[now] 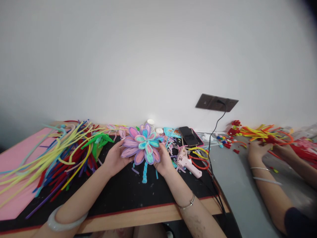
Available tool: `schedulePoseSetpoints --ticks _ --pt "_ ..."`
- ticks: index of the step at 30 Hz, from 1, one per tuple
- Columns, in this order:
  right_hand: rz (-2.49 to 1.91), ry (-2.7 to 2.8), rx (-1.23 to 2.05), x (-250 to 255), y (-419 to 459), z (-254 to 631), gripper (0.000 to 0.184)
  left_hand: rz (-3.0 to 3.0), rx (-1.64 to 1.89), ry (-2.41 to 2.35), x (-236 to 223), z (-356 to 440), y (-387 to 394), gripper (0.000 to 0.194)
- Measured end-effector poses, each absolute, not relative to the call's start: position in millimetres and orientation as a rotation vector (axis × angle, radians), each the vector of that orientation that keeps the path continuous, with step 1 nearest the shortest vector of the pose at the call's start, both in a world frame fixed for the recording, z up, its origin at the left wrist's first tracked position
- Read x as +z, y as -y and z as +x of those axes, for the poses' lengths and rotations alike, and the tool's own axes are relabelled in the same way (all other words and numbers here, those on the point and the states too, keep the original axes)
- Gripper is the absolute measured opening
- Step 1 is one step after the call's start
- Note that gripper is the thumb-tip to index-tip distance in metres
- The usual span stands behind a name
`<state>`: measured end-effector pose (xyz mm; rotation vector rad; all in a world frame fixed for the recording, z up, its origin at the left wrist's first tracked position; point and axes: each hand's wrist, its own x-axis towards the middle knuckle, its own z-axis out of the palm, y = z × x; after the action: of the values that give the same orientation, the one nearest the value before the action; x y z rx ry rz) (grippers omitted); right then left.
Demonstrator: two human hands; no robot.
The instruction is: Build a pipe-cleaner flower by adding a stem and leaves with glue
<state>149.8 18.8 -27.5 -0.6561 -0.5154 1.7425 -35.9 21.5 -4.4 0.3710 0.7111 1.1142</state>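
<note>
A large pipe-cleaner flower (142, 144) with purple, pink and turquoise petals is held up above the black mat (119, 198). My left hand (117, 158) grips its left side, with the fingers partly hidden behind the petals. On the opposite edge, my right hand (163, 158) holds the petals, its thumb in front. Below the flower, a twisted turquoise pipe cleaner (145, 173) hangs or lies; I cannot tell whether it is joined to the bloom. A pink glue gun (188, 162) lies to the right of my right hand.
Loose colourful pipe cleaners (61, 155) cover the left side, partly over a pink sheet (22, 191). A phone (188, 136) lies near the wall. A black cord (210, 145) runs from the wall socket (216, 103). At right, another person's hands (260, 150) work with red pieces.
</note>
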Motion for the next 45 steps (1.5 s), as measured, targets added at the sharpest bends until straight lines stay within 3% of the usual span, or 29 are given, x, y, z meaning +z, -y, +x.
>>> schedulePoseSetpoints --ticks 12,28,34,45 --pt "-0.711 0.470 1.708 -26 -19 149 0.023 0.363 1.121 -0.736 -1 -35 -20 0.030" --pt "-0.707 0.454 1.672 -22 -16 146 0.019 0.372 1.102 -0.742 -2 -35 -18 0.038" --pt "-0.721 0.541 1.679 -25 -15 148 0.023 0.497 1.069 -0.783 -3 -34 -16 0.018" --pt "-0.720 0.689 1.641 -13 -12 151 0.033 0.423 1.012 -0.773 -4 -40 -18 0.018"
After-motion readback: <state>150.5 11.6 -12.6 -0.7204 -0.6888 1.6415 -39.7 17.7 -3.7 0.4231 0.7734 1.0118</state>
